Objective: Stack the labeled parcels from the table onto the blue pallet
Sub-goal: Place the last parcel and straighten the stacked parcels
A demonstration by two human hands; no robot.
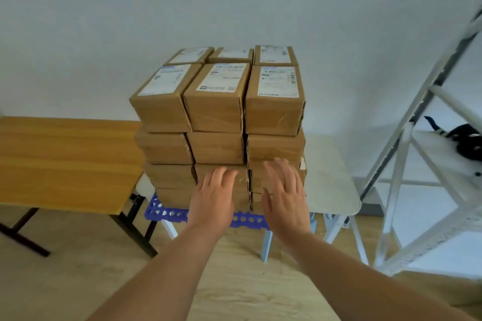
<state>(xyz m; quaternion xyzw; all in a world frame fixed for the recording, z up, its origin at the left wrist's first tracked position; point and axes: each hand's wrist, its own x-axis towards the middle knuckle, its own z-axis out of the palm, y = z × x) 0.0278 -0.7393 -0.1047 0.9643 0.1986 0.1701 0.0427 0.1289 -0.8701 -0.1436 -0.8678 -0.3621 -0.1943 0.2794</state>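
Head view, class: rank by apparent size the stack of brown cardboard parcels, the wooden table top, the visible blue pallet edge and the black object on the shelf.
1. Stack of brown cardboard parcels and wooden table top: look alike; unranked.
2. Blue pallet edge.
3. Black object, partly cut off.

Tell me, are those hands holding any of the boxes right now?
No. The left hand and right hand are open, fingers spread, in front of the stacked parcels' lower front faces, gripping nothing.
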